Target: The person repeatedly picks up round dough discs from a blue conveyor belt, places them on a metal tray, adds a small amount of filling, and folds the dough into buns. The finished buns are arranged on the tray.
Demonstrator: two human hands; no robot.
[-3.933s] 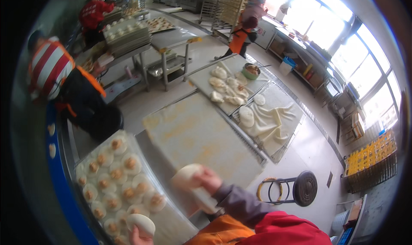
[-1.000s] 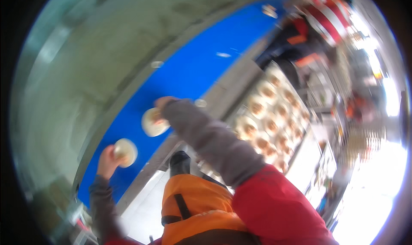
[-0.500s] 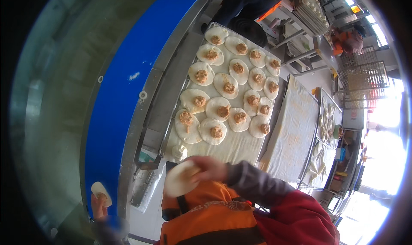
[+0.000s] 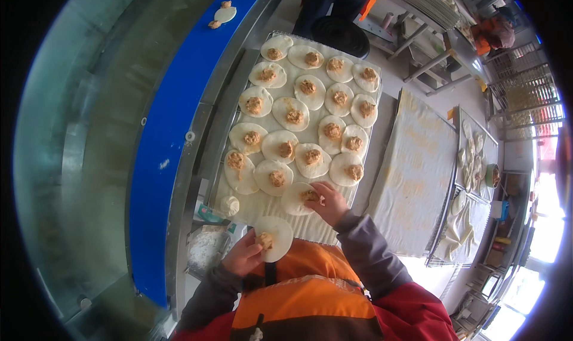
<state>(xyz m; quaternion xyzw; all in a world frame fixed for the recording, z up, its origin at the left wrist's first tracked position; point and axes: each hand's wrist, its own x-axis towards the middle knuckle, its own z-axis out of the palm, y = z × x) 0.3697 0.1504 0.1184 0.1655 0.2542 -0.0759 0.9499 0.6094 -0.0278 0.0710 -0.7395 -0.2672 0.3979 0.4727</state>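
My left hand (image 4: 242, 256) is closed on the edge of a flat dough round (image 4: 278, 229) with a lump of filling, holding it in front of my orange apron. At the near edge of the cloth-covered tray (image 4: 255, 210), my right hand (image 4: 328, 204) pinches another dough round (image 4: 292, 200) by the side where its filling sits. That round lies on or just above the cloth. Beyond it, several filled dough rounds (image 4: 276, 177) rest open and flat in rows. A small plain dough piece (image 4: 229, 205) sits at the tray's near left corner.
A blue conveyor belt (image 4: 158, 162) runs along the left, carrying a dough round (image 4: 225, 14) with filling at its far end. To the right is another cloth-covered tray (image 4: 412, 174), with dough-laden trays (image 4: 471, 150) past it. A person (image 4: 334, 1) stands beyond a black round bin (image 4: 343, 35).
My left hand has brought a filled dough round from the belt to my front. My right hand has carried its round forward to the tray's near edge. Another round has appeared far up the belt.
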